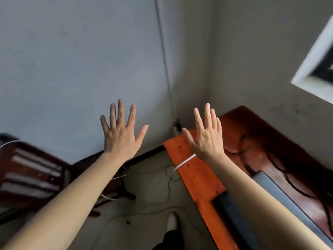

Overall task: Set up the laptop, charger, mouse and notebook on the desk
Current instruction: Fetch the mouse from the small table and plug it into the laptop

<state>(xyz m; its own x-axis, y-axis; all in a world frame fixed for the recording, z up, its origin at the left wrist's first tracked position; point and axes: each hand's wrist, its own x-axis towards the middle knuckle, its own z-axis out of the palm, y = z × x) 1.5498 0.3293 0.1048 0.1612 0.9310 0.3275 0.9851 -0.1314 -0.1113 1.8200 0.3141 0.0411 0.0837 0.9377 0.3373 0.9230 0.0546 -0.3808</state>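
My left hand (pixel 121 134) is raised in front of the wall, fingers spread, holding nothing. My right hand (pixel 207 137) is raised beside it over the near end of the orange-brown wooden desk (pixel 196 175), also spread and empty. A grey closed laptop (pixel 270 184) lies on the desk under my right forearm, partly hidden by it. A dark flat thing (pixel 232 215) lies on the desk beside the laptop. A black cable (pixel 252 168) trails across the desk top. A white cable (pixel 183 162) hangs over the desk edge. Mouse and notebook I cannot make out.
A dark wooden chair (pixel 30 174) stands at the left. Thin cables (pixel 169 184) lie on the pale floor between chair and desk. A plug (pixel 177 127) sits in the wall corner. A white window frame (pixel 313 69) is at the upper right. My foot (pixel 172 222) shows below.
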